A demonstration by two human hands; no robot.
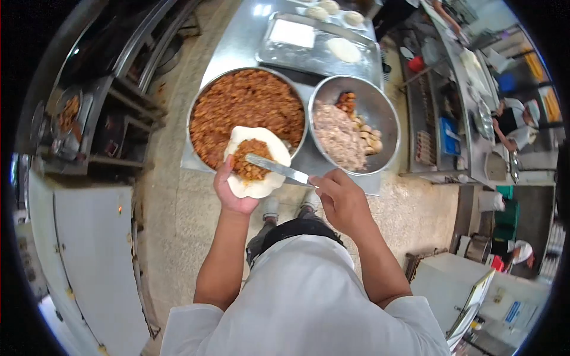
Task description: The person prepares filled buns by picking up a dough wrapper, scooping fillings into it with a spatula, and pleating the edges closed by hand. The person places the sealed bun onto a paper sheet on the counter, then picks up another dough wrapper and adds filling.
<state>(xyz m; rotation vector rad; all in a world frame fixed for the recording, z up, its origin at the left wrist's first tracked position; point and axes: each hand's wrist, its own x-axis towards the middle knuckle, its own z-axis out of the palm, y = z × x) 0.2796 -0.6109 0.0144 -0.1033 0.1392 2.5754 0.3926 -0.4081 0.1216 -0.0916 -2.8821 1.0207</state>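
Observation:
My left hand (231,190) holds up a round dough wrapper (274,148) from below, at the near edge of a large metal bowl. Reddish-brown chopped filling (249,169) lies on the middle of the dough. My right hand (344,199) grips the end of a flat metal spatula (285,170), and its blade rests on that filling. Behind the dough, the large bowl (189,127) is full of the same reddish-brown filling. Right of it, a second metal bowl (385,113) contains pale minced meat (338,136), several light round pieces (371,139) and some dark red chunks (346,102).
Beyond the bowls, a metal tray (314,59) holds a white sheet and a flat dough round. Dough balls (328,7) lie farther back. Shelving (124,124) stands left, a long counter (457,71) right. Other people (522,121) are at the far right.

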